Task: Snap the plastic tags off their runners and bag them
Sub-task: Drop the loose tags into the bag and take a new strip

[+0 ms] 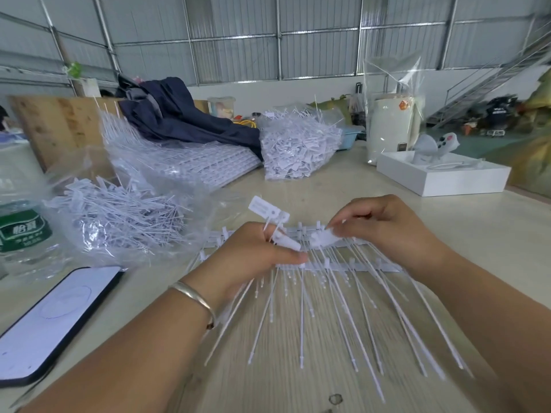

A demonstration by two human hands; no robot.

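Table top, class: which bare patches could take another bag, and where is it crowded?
Bare table lies between the white box and the right hand, and right of that forearm. Crowded: the runner under both hands, the open bag of tags, phone and bottle on the left.

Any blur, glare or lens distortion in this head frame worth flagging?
Head view: motion blur smears the tag stems and the right hand; wide-angle bending curves the wall beams; glare whitens the phone screen; soft, even light, faint shadows.

Pale table (pixel 492 222) bears tags (pixel 334 293), bag (pixel 119 222), phone (pixel 50 320), box (pixel 444 177).
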